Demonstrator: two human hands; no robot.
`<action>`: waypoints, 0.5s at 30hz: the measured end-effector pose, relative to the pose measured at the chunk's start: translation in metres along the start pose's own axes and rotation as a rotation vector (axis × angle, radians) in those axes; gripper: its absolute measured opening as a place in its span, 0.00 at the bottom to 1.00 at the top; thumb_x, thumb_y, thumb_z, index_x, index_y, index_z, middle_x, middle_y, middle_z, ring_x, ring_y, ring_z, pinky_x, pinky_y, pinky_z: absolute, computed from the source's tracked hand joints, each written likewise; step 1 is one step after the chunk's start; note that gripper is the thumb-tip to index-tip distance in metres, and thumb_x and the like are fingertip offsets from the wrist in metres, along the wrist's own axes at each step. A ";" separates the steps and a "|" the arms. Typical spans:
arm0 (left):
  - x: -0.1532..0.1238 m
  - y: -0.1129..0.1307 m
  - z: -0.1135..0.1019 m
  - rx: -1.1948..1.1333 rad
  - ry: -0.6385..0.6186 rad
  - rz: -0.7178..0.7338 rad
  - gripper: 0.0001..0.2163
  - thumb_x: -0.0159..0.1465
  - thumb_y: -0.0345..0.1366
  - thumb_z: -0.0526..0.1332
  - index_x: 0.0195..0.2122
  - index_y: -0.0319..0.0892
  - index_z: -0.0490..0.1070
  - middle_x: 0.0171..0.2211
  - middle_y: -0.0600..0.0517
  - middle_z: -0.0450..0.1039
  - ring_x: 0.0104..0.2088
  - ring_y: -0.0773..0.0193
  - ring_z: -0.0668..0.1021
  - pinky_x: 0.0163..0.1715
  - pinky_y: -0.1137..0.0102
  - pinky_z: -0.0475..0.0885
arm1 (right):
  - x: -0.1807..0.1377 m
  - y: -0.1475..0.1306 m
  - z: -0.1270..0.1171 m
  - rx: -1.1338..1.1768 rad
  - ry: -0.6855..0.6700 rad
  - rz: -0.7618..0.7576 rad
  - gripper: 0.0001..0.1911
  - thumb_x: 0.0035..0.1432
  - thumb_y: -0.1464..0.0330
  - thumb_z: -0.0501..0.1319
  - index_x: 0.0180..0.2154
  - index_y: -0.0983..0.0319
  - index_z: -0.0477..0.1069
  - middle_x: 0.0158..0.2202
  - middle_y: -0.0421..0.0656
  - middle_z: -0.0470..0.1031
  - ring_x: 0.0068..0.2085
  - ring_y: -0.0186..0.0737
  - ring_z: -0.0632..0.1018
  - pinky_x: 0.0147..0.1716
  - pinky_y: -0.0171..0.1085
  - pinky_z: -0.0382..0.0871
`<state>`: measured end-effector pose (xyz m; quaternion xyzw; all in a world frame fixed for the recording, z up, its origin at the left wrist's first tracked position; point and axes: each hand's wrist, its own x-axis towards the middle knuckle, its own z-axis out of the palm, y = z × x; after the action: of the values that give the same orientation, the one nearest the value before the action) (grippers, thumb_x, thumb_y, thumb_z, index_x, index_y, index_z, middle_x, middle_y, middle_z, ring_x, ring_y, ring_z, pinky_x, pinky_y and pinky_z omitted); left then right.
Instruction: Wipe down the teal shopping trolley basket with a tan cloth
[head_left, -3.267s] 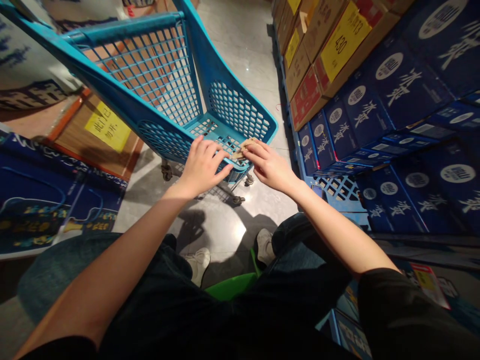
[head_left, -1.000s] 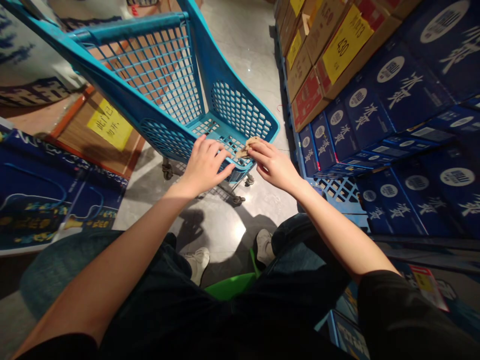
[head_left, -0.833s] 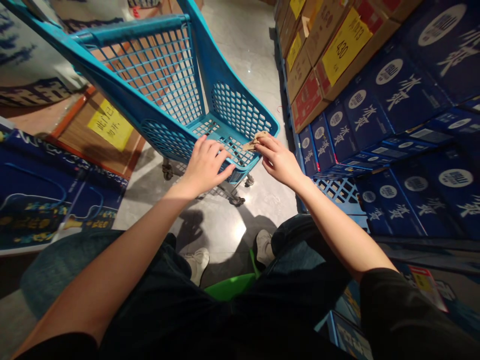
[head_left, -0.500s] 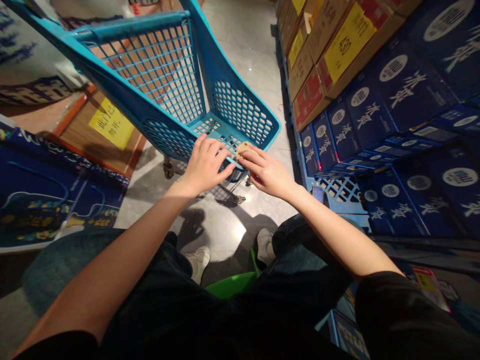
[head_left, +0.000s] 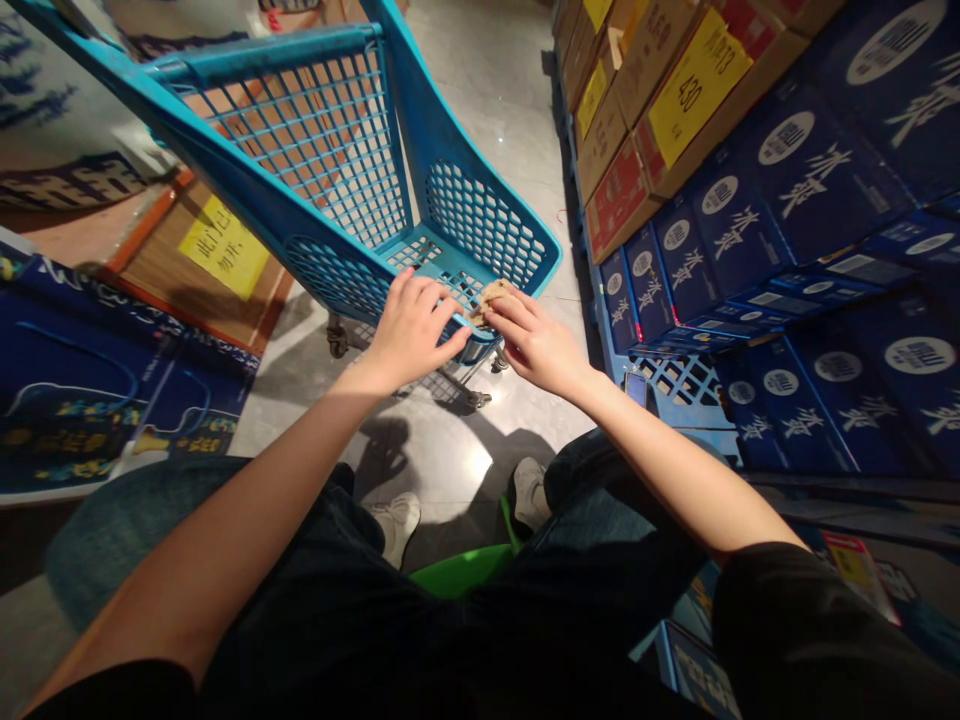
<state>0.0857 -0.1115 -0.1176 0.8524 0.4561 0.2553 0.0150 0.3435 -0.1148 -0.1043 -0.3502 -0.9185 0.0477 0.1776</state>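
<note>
A blue plastic shopping cart (head_left: 480, 215) stands tilted in front of me on the grey floor. My left hand (head_left: 411, 330) lies over the cart's near lower rim, fingers curled on the mesh. My right hand (head_left: 534, 340) presses a small tan cloth-like scrap (head_left: 489, 296) against the same rim, fingers pinched on it. The two hands sit side by side, almost touching.
Stacked dark blue cartons (head_left: 787, 260) and brown boxes with yellow tags (head_left: 694, 85) fill the right side on a blue pallet (head_left: 675, 385). A blue printed banner (head_left: 97, 390) and a wooden panel (head_left: 202, 265) lie at left. My knees, shoes and a green seat (head_left: 461, 570) are below.
My right hand slid the tan scrap out to the cart's right corner and back toward my left hand. The left hand and cart stayed in place.
</note>
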 end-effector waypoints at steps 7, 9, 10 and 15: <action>0.001 -0.002 0.002 -0.004 0.014 0.008 0.17 0.72 0.44 0.58 0.52 0.42 0.80 0.54 0.39 0.77 0.63 0.38 0.75 0.74 0.32 0.57 | 0.004 0.012 -0.003 0.002 0.005 -0.015 0.29 0.69 0.75 0.55 0.68 0.63 0.72 0.71 0.52 0.73 0.76 0.56 0.67 0.75 0.60 0.68; 0.001 -0.001 0.002 -0.006 0.017 0.006 0.16 0.71 0.44 0.58 0.51 0.42 0.80 0.53 0.40 0.78 0.63 0.38 0.75 0.74 0.32 0.57 | 0.005 0.025 -0.004 -0.023 0.034 0.016 0.28 0.68 0.76 0.56 0.67 0.64 0.73 0.70 0.53 0.74 0.76 0.56 0.67 0.76 0.60 0.66; 0.001 -0.001 0.002 -0.004 0.017 0.005 0.16 0.71 0.44 0.58 0.51 0.42 0.80 0.53 0.40 0.78 0.63 0.38 0.75 0.74 0.32 0.57 | 0.005 0.029 -0.005 -0.033 0.042 0.032 0.28 0.68 0.76 0.56 0.67 0.65 0.74 0.69 0.53 0.74 0.76 0.56 0.68 0.77 0.60 0.65; 0.000 0.000 0.003 0.004 0.015 0.002 0.17 0.71 0.45 0.57 0.51 0.42 0.80 0.53 0.39 0.77 0.63 0.38 0.75 0.74 0.32 0.57 | 0.001 0.017 -0.001 -0.024 0.035 0.046 0.29 0.68 0.76 0.56 0.68 0.64 0.72 0.70 0.53 0.73 0.78 0.57 0.64 0.76 0.61 0.67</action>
<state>0.0867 -0.1106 -0.1198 0.8508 0.4560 0.2609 0.0098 0.3535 -0.1011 -0.1069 -0.3741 -0.9074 0.0347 0.1885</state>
